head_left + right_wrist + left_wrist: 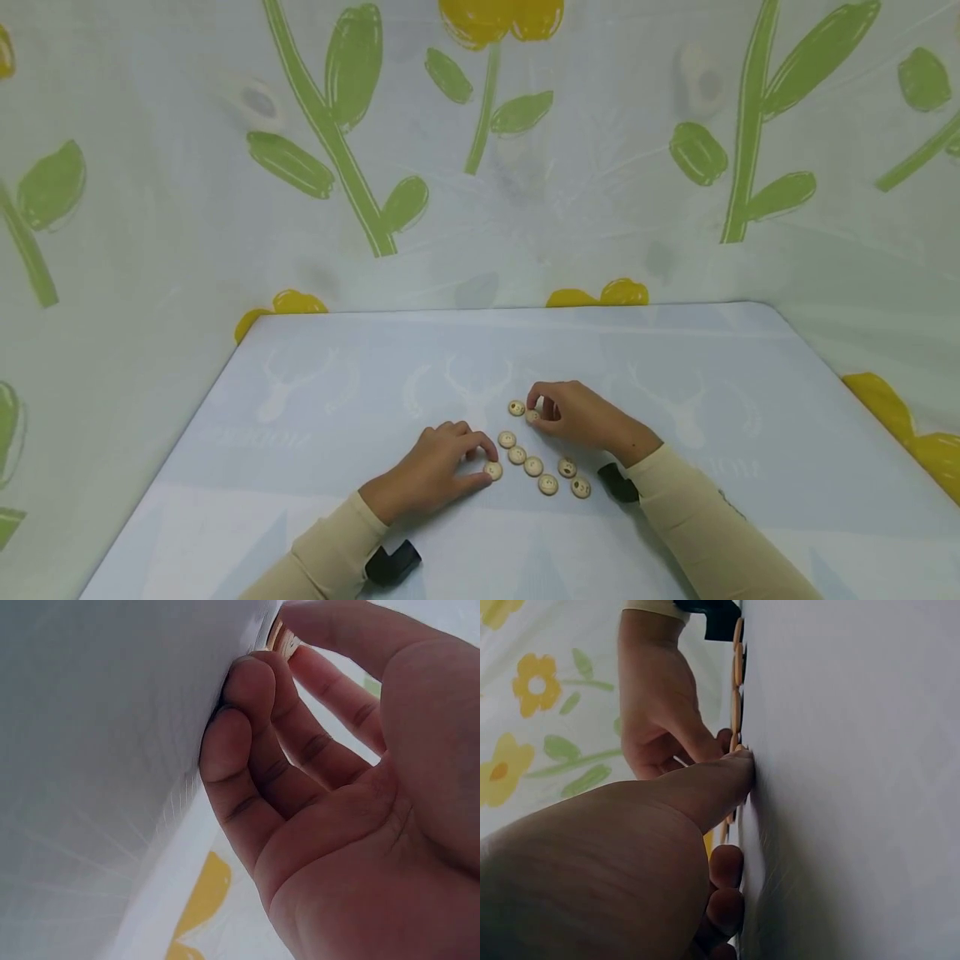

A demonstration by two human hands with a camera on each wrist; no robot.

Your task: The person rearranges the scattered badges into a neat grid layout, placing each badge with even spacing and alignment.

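Wooden discs (pixel 533 466), nine in view, lie mid-surface on a white tbl. (pixel 360 367), well in from its far edge. Head view: L hand (pixel 435 468) pinches one disc (pixel 492 471) on the left-edge side; R hand (pixel 581 417) grips another (pixel 533 416) toward the far edge. Seven rest unheld, four slanting toward the right edge; layout looks partway, w/ two pcs. not yet released. L wrist view: thumb meets surface, held disc unclear. R wrist view: thumb & finger clasp a disc.
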